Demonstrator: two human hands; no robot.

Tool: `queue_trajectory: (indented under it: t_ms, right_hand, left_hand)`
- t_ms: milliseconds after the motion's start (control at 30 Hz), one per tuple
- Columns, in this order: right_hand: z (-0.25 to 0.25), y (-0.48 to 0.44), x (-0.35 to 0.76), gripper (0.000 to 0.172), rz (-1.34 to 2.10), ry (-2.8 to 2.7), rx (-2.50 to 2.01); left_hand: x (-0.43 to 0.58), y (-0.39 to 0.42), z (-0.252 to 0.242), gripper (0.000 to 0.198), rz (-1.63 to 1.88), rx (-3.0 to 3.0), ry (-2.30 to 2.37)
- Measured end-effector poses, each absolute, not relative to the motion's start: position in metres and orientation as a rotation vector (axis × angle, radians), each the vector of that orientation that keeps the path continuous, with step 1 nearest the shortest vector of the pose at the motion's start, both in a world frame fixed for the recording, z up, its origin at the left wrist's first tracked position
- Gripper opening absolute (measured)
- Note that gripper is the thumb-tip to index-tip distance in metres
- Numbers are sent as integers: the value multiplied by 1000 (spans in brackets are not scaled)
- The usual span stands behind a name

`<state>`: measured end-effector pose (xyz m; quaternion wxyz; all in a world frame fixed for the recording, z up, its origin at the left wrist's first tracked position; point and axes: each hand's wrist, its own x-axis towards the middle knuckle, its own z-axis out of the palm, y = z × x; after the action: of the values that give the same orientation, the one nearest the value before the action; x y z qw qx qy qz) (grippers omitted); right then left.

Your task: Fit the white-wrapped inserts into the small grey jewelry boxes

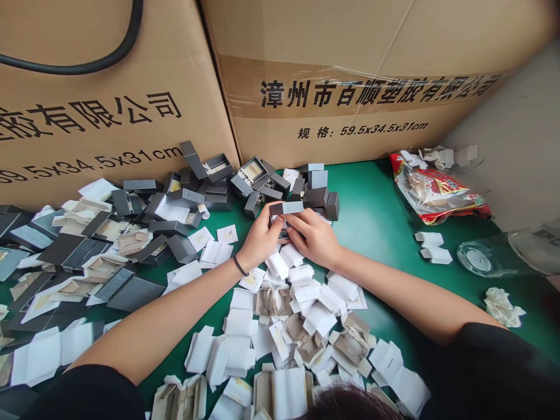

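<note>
Both my hands meet over the green table point(376, 216), pinched on a small dark grey box point(286, 208) with a lighter lid edge. My left hand point(259, 240), a black band on its wrist, grips the box's left end. My right hand point(314, 236) holds its right side, fingers curled over it. Just behind the box lies a heap of similar dark grey boxes point(205, 186), some standing open. Under and in front of my hands lie several folded white card inserts point(280, 326).
Two big cardboard cartons point(350, 76) with printed characters wall off the back. Flat grey sleeves and inserts point(70, 256) cover the left side. At the right lie a red snack bag point(437, 189), a clear glass container point(503, 256) and crumpled paper point(503, 306).
</note>
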<state>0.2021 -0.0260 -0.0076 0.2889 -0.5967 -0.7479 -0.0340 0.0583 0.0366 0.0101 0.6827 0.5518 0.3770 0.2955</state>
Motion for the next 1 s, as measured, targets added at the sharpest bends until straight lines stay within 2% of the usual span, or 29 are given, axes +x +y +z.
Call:
queue_trajectory:
  t_ms: [167,400,600,767,900,1000]
  right_hand:
    - [-5,-25,203,36,-100,-2050,-1635]
    - [-6,-23,207,34,44,-2018,-1573]
    - [-8,-23,209,28,171,-1835,-1329]
    - [-11,-19,212,33,223,-2232,-1237]
    - [-9,-20,214,31,275,-2296,-1136]
    - [-6,-24,213,41,269,-2356,-1102]
  left_hand:
    - [58,38,7,26,664,1264,843]
    - [56,39,4,32,766,1336,800]
    - [58,42,12,33,874,1011,825]
    - [57,45,15,32,969,928,811]
    - [56,44,15,35,974,936,814]
    - [56,44,14,36,972,939,809]
